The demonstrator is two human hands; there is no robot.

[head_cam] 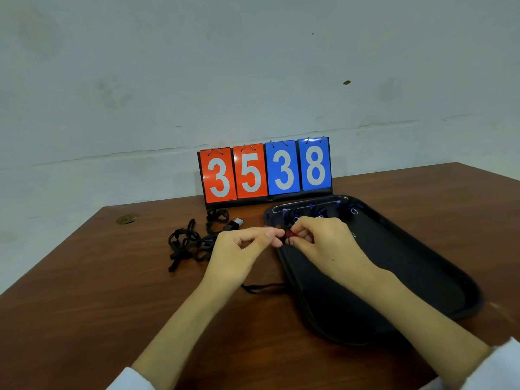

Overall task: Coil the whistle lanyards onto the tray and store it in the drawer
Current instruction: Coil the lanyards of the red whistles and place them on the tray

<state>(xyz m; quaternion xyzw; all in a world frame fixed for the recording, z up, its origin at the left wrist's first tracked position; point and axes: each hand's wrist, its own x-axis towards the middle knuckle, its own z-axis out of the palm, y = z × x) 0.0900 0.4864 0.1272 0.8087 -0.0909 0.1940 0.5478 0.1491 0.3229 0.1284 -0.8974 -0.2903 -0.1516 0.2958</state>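
Fingers (274, 237) of my left hand (242, 249) and right hand (326, 240) pinch a reddish lanyard (291, 235) over the tray (408, 266) rim, with its tail (261, 288) on the worktop (112, 277). I'd wind small snug loops, then park it beside the coiled ones (318, 212).

Black tray (422, 266), red-and-blue scoreboard (266, 171).

small red thing (291, 235) mostly hidden inside right hand (323, 243), purple items (319, 211) at tray's (422, 277) far rim blurred
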